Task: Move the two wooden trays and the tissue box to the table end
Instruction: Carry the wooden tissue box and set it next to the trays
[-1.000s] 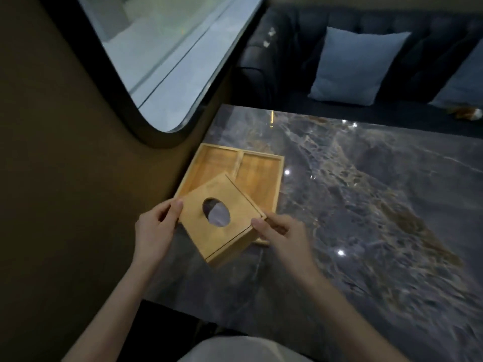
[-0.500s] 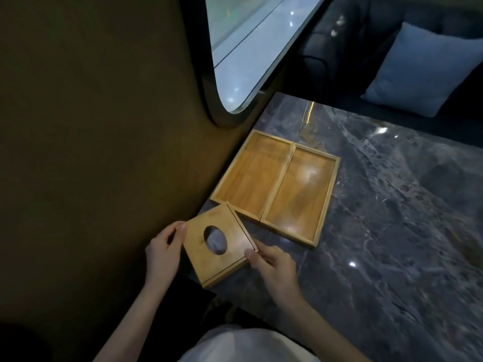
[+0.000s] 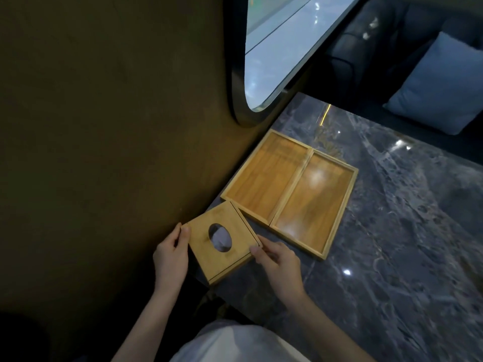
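Both hands, left (image 3: 171, 253) & right (image 3: 278, 259), are pinching tissue box (image 3: 222, 241) by opposite sides, squaring it w/ worktop (image 3: 405, 257) corner; trays (image 3: 290, 192) sitting at 1 o'clock, already parked.

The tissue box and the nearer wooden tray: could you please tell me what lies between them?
Nothing: in the head view, only a thin strip of bare marble table separates the tissue box from the left tray.

dim overall | daylight from window (image 3: 282, 48) | glare spots on table (image 3: 392, 231) | soft blur, wide-angle edge bending
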Demonstrator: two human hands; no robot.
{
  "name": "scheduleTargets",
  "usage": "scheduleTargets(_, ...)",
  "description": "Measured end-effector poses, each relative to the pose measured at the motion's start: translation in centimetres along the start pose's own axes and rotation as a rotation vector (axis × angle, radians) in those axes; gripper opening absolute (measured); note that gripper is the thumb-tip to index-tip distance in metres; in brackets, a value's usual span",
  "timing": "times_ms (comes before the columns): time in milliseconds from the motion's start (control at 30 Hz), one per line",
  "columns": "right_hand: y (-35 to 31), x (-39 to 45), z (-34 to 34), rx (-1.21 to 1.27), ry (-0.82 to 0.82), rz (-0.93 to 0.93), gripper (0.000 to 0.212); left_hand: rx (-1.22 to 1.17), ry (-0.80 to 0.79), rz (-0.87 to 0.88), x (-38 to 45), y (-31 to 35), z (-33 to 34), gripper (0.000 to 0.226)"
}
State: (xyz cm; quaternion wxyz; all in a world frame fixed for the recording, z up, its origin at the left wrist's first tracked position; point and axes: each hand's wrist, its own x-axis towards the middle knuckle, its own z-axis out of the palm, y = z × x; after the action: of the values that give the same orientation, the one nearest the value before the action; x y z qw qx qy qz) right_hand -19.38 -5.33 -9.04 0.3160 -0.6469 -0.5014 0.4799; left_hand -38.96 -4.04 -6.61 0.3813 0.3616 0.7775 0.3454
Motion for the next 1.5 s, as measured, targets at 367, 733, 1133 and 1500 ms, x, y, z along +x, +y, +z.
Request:
scheduleTargets(367,-0.4,1.7,0.1,-0.017,-0.048,-0.031,0.038,-0.093,-0.007,-0.078,-0.7,-0.8,0.4,0.037)
scheduleTargets(733,-2.4,4.2,0.0,-0.029,-0.105,-0.031,0.029,-0.089,0.022,-0.088,0.0,-0.7,0.4,0.031)
scheduleTargets(1133,-3.3,6.3,0.3,-0.077,-0.083,-0.026,0.021,-0.243,0.015,-0.151,0.4,-0.9,0.3,0.032)
scheduleTargets(1500,-2.9,6.8,0.4,-0.066,-0.055,-0.010,0.027,-0.213,0.010,-0.146,0.8,-0.8,0.4,0.028)
